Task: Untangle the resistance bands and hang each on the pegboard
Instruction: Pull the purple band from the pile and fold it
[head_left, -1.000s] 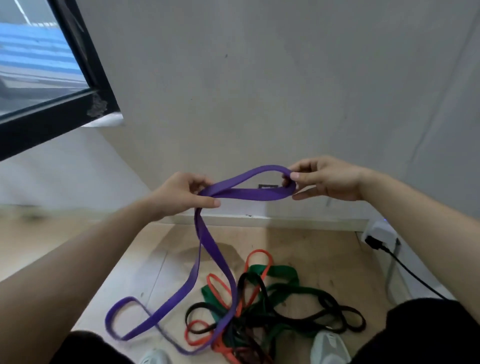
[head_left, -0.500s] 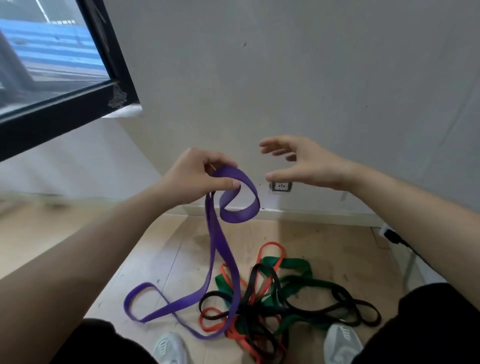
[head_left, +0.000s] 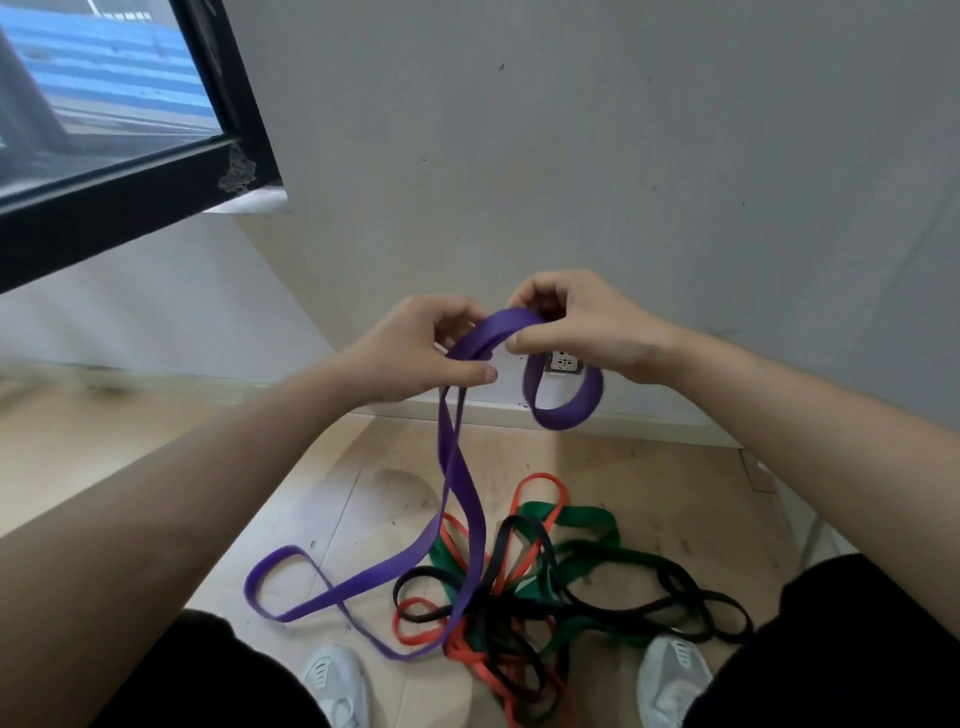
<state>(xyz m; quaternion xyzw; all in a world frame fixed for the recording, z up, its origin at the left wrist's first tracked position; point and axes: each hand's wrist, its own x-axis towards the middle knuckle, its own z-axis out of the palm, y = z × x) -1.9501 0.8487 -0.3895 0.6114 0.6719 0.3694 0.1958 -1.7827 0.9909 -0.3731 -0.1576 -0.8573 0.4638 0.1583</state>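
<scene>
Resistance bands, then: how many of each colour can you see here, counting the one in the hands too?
Purple band: 1, held up by the left hand and the right hand
Orange band: at least 1
Green band: at least 1
Black band: at least 1, possibly more; the knot hides where loops join
Total: at least 4 bands

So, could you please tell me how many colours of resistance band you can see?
4: purple band held up by both hands, trailing down; orange band, green band and black band tangled on the floor. More may be hidden.
</scene>
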